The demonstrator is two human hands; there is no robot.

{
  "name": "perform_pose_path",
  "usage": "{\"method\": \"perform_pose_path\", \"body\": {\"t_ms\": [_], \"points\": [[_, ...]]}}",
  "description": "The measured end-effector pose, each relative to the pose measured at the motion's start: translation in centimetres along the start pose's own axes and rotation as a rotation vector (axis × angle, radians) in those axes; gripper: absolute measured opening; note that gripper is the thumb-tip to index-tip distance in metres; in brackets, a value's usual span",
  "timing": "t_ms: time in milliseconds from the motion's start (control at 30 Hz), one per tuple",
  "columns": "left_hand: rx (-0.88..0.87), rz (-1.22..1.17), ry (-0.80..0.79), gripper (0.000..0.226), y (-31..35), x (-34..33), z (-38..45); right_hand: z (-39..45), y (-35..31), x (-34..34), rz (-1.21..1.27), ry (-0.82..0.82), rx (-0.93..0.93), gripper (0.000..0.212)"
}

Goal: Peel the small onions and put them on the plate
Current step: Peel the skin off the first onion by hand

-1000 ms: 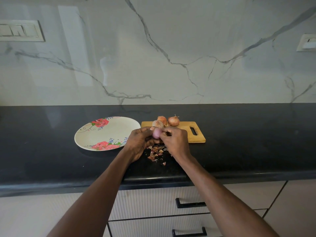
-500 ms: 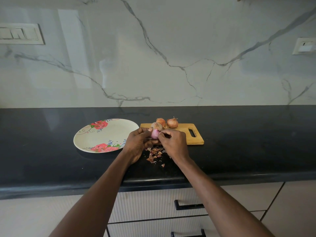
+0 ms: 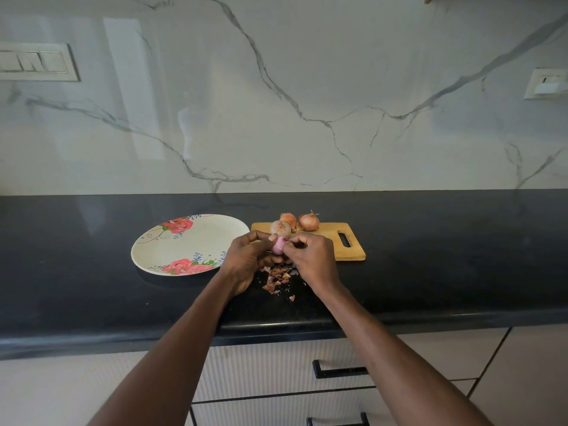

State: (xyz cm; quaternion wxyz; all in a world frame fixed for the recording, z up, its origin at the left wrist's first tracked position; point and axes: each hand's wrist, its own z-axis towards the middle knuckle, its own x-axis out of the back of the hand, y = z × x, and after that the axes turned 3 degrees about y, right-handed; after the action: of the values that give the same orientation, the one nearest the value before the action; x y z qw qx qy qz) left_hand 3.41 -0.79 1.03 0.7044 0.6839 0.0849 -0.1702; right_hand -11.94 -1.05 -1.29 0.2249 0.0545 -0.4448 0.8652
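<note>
- A person's two bare forearms reach forward over a black worktop toward a marble-patterned wall.
- The left hand holds a small, pinkish, partly peeled onion, its fingers curled around it from the left.
- The right hand meets the same onion from the right, its fingertips pinched against the onion's surface.
- The held onion is above the worktop, just in front of the near left corner of a wooden cutting board.
- Three unpeeled onions sit at the board's far left part: one pale onion just behind the hands, and two brown onions side by side behind it.
- The board has a slot handle at its right end.
- A loose pile of onion skins lies on the worktop below and between the hands.
- A round floral plate with red roses lies on the worktop left of the board, near the left hand, with no onion on it.
- White drawers with black handles show below the worktop edge.
</note>
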Motion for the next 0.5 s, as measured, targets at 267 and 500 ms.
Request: {"method": "perform_pose_path", "body": {"t_ms": [267,500], "points": [[-0.006,0.032,-0.012,0.015,-0.2,0.1,0.2,0.0,0.0,-0.3,-0.096,0.038,0.069,0.027],[-0.018,0.015,0.000,0.016,-0.4,0.1,0.3,-0.4,-0.9,-0.5,-0.326,0.094,0.185,0.030]]}}
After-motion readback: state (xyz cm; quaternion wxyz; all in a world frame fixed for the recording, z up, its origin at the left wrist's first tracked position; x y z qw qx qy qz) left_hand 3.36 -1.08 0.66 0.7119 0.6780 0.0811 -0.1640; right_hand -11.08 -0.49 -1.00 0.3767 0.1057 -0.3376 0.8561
